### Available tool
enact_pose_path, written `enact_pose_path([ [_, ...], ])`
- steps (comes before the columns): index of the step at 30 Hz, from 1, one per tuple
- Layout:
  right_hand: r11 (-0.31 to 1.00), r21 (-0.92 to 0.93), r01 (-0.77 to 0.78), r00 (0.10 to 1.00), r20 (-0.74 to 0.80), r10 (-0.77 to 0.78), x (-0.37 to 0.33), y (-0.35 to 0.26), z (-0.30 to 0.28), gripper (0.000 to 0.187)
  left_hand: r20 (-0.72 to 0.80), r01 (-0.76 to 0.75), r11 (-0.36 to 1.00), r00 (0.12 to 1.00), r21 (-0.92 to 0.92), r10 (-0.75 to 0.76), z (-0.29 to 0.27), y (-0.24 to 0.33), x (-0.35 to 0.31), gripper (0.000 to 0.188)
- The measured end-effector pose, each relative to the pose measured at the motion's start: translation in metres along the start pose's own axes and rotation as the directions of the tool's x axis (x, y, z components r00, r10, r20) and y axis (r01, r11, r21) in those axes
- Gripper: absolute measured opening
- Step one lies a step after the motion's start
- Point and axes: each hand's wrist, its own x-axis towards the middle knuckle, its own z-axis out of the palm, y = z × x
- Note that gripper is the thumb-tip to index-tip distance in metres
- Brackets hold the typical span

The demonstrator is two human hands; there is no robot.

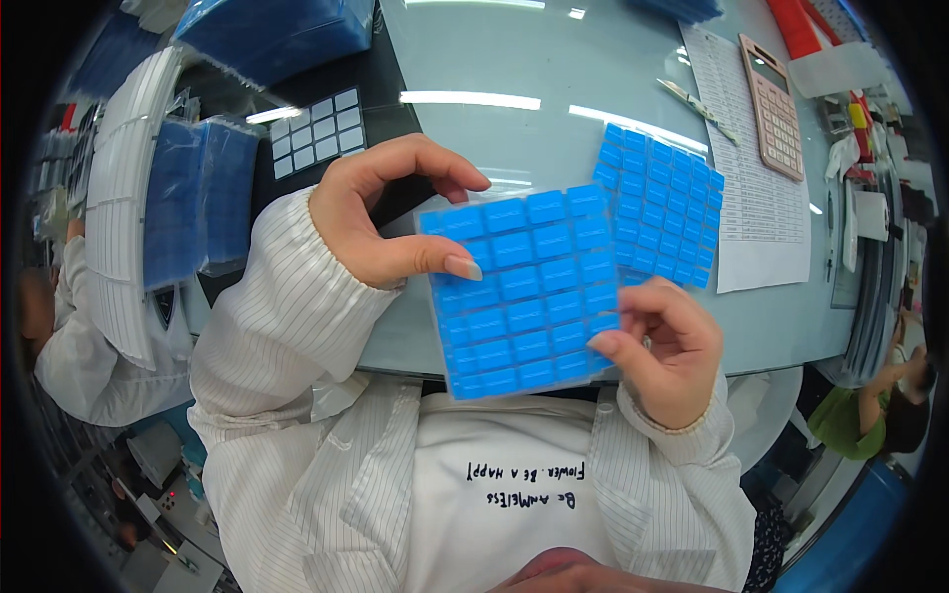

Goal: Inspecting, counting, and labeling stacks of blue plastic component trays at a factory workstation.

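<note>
A clear sheet of blue rectangular stickers [524,287] is held up in front of me, over the near edge of the table. My left hand [390,212] has it by the upper left, thumb lying on the front and index finger curled above the top edge; its other fingers are hidden. At the lower right edge, my right hand [672,351] pinches the sheet between thumb and fingers. Just beyond, a second sheet of blue stickers [667,212] lies tilted on the table, partly covered by the held one.
Grey-white square pads on a dark card [316,133] lie left of my left hand. Blue plastic-wrapped stacks [222,193] and white strips [133,208] stand farther left. Right are a printed paper [761,237], a pen [700,109] and a pink calculator [773,109]. Other people sit at both sides.
</note>
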Motion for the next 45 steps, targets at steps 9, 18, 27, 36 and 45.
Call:
enact_pose_path([
  [9,0.991,0.116,-0.065,0.853,-0.509,0.116,0.006,0.029,-0.042,0.024,0.042,-0.064,0.989,0.997,0.134,0.058,-0.002,0.001,-0.001,0.046],
  [18,0.954,-0.295,-0.053,0.864,-0.492,-0.104,0.005,0.016,-0.018,0.027,0.122,-0.178,0.97,0.98,0.166,0.159,-0.006,-0.002,0.002,0.056],
  [27,0.892,0.393,-0.225,0.971,0.015,0.239,-0.003,0.006,-0.001,0.015,0.096,-0.112,0.981,0.991,0.16,0.097,-0.002,-0.001,0.002,0.052],
  [36,0.968,-0.199,-0.156,0.817,-0.576,0.013,0.008,0.036,-0.042,0.02,0.163,-0.14,0.986,0.979,0.091,0.124,-0.008,0.003,0.002,0.058],
  [45,0.993,-0.12,-0.012,0.997,-0.072,0.003,0.0,0.002,0.002,0.026,0.15,-0.04,0.992,0.988,0.123,0.022,-0.007,-0.001,0.001,0.056],
])
